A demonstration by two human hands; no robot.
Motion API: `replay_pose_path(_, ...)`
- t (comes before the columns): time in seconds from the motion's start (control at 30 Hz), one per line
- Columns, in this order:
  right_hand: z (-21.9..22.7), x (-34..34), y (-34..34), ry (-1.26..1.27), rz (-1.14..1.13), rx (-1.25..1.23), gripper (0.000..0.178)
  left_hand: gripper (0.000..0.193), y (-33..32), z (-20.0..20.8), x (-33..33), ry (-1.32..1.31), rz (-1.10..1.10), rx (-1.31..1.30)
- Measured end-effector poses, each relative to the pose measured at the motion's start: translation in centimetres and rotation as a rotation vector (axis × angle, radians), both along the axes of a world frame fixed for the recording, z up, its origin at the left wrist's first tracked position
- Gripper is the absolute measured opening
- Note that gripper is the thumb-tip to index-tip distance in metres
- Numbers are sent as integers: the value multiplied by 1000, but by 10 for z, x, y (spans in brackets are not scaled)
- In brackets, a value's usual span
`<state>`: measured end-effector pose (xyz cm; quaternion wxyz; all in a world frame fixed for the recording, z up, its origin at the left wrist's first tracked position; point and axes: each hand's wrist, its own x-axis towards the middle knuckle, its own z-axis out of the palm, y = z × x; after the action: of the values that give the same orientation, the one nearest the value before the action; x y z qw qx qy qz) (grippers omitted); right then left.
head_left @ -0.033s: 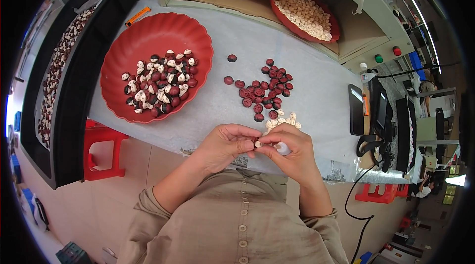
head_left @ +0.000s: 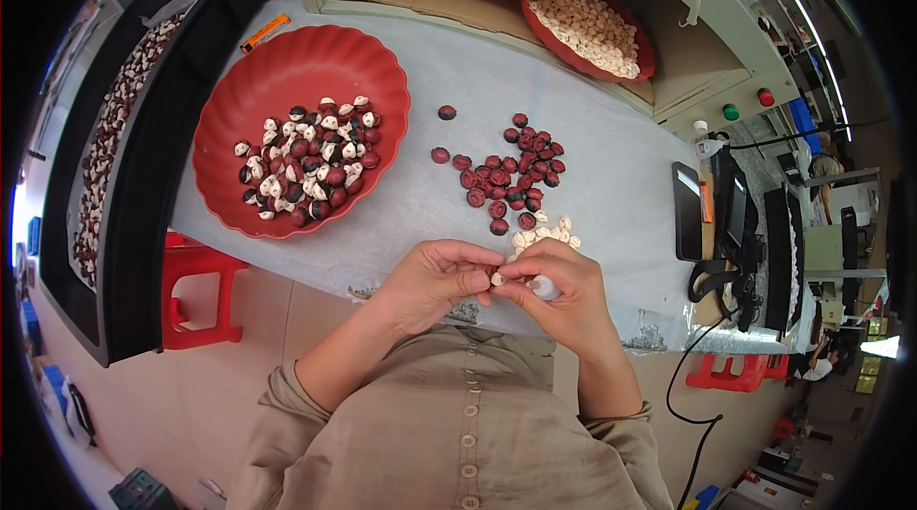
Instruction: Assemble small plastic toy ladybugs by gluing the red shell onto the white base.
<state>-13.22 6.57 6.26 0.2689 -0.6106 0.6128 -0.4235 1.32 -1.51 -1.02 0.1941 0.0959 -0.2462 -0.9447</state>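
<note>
My left hand [head_left: 430,288] is closed in a pinch near the table's front edge, its fingertips on a small dark-red round piece mostly hidden by the fingers. Meeting it there, my right hand [head_left: 571,292] pinches a small cream piece [head_left: 498,279] against the red one. A small whitish bottle [head_left: 544,287] is also tucked in the right hand's fingers. Just beyond the hands lies a small heap of cream pieces [head_left: 546,235]. Farther out, several dark-red and black round pieces [head_left: 501,176] are spread on the white table covering [head_left: 420,71].
To the left, a red scalloped bowl [head_left: 306,52] contains joined red-and-cream pieces [head_left: 310,161]. A long black tray [head_left: 172,109] of similar pieces stands beyond it. A red dish [head_left: 650,61] of cream pieces sits at the back shelf. A phone [head_left: 687,212] lies at right.
</note>
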Motion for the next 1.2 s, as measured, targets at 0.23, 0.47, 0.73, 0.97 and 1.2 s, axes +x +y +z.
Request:
replay_pose_path(0.23, -6, -8, 6, 30, -16, 5, 13, 22, 4, 7, -8, -132, 44, -156)
replay_pose_path(0.47, -16, -6, 9, -5, -13, -38, 22, 24, 17, 2, -4, -206, 278, -262)
replay_pose_path(0.73, -25, -57, 50, -416, -362, -59, 13, 28, 19, 16, -15, -212, 235, -230)
replay_pose_path(0.97, -44, -67, 65, -507, -496, -80, 10, 25, 14, -4, -6, -328, 170, -308)
replay_pose_path(1.2, -52, -67, 63, -385, -429, -160, 9, 25, 15, 3, -9, -299, 171, -299)
